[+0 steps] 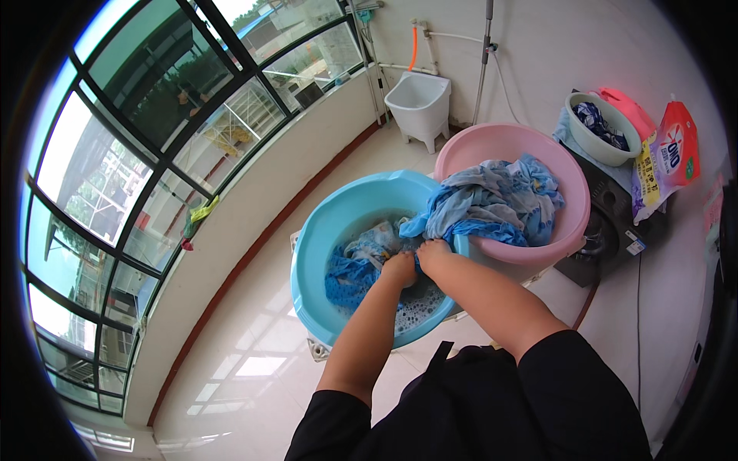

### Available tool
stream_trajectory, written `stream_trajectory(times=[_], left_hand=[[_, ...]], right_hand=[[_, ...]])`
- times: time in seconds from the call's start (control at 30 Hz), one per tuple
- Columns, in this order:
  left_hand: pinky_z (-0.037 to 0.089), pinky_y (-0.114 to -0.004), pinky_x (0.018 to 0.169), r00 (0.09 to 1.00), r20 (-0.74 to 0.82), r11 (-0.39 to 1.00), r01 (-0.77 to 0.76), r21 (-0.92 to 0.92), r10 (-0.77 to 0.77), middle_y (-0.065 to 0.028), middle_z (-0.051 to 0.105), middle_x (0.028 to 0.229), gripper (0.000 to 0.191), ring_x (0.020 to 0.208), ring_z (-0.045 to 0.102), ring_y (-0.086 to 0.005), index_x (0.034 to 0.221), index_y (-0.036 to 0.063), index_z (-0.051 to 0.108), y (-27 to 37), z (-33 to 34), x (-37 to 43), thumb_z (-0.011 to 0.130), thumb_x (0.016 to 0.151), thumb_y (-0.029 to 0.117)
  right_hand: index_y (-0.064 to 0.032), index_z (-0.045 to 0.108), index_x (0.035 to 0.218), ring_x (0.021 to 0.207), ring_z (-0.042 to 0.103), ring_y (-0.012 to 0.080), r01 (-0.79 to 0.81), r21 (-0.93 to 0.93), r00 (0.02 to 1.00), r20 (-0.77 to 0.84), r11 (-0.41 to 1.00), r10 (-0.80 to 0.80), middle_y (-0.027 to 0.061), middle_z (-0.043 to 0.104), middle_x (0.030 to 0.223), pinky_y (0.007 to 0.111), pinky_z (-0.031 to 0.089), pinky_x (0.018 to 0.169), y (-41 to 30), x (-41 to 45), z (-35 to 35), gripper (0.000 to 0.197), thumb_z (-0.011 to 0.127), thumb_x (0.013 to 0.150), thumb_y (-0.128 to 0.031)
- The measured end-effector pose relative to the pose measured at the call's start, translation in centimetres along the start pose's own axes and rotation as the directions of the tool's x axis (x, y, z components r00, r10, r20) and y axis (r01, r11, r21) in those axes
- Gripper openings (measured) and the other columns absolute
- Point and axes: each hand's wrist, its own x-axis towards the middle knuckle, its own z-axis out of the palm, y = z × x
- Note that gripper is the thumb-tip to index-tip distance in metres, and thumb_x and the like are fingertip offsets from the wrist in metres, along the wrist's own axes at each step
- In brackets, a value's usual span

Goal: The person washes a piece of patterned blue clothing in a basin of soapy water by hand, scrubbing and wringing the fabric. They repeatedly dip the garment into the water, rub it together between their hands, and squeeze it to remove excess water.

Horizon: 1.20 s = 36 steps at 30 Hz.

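Observation:
A large blue plastic basin [314, 230] holds sudsy water and wet blue and white patterned fabric [351, 276]. Over its right side my left hand [402, 267] and my right hand [432, 253] are close together, each closed on a part of the wet fabric. From beside my right hand, a bunched heap of blue and grey fabric [490, 196] stretches across the touching rims into a pink plastic basin [571, 190]. My fingertips are partly hidden by the hands and cloth.
A white mop sink [418, 95] stands against the back wall. To the right, a pale green bowl [625, 151] with dark patterned cloth and an OMO detergent pouch [663, 155] sit on a black stand [622, 230]. Windows and a low wall [248, 213] run along the left.

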Motion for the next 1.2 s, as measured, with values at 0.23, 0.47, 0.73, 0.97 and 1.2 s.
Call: stream_trajectory(times=[0.23, 0.47, 0.73, 0.97, 1.2], left_hand=[[0.045, -0.043, 0.076, 0.958, -0.266, 0.943, 0.017, -0.333, -0.111, -0.0244, 0.058, 0.090, 0.034, 0.087, 0.056, -0.0376, 0.092, -0.0016, 0.048, 0.5, -2.6, -1.1, 0.061, 0.065, 0.015], [0.045, -0.042, 0.073, 0.927, -0.306, 0.967, 0.160, -0.198, -0.216, -0.0185, 0.060, 0.088, 0.021, 0.085, 0.056, -0.0361, 0.084, 0.0027, 0.055, -0.3, -2.9, -1.6, 0.060, 0.066, 0.011], [0.043, -0.044, 0.068, 0.750, -0.623, 0.912, -0.068, -0.405, -0.220, -0.0205, 0.058, 0.077, 0.019, 0.080, 0.054, -0.0391, 0.083, 0.0044, 0.056, 1.6, -5.6, -2.8, 0.058, 0.065, 0.010], [0.043, -0.043, 0.071, 0.683, -0.709, 0.937, -0.103, -0.334, -0.177, -0.0189, 0.059, 0.078, 0.020, 0.081, 0.054, -0.0385, 0.085, 0.0029, 0.055, -0.9, -3.4, -1.7, 0.057, 0.065, 0.006], [0.044, -0.043, 0.071, 0.801, -0.547, 0.955, 0.104, -0.277, -0.245, -0.0188, 0.060, 0.082, 0.023, 0.081, 0.056, -0.0366, 0.086, 0.0047, 0.059, 0.5, -6.1, -2.6, 0.057, 0.064, 0.007]], right_hand=[[-0.0056, 0.055, 0.095, 0.096, 0.055, 0.0215, -0.068, 0.136, 0.971, -0.217, 0.988, 0.096, 0.0084, 0.059, 0.098, 0.033, 0.045, 0.078, -0.2, 0.3, -1.0, 0.021, 0.045, 0.080, -0.016], [-0.0057, 0.058, 0.085, 0.077, 0.061, 0.0265, 0.147, 0.084, 0.907, -0.410, 0.986, -0.100, 0.0126, 0.063, 0.082, 0.035, 0.048, 0.067, -0.7, -1.7, -3.6, 0.014, 0.049, 0.075, -0.011], [-0.0058, 0.058, 0.081, 0.073, 0.063, 0.0278, 0.045, 0.312, 0.836, -0.532, 0.949, 0.135, 0.0126, 0.063, 0.078, 0.036, 0.050, 0.062, -0.2, -1.4, -4.4, 0.013, 0.046, 0.076, -0.009], [-0.0057, 0.055, 0.087, 0.097, 0.053, 0.0263, 0.208, 0.115, 0.805, -0.585, 0.971, -0.103, 0.0121, 0.060, 0.094, 0.035, 0.042, 0.082, -0.9, -1.8, -4.9, 0.017, 0.044, 0.079, -0.016], [-0.0052, 0.058, 0.090, 0.115, 0.040, 0.0260, -0.092, -0.188, 0.681, -0.728, 0.978, -0.076, 0.0102, 0.059, 0.096, 0.043, 0.018, 0.101, -0.5, -1.1, -3.2, 0.022, 0.042, 0.079, -0.015]])
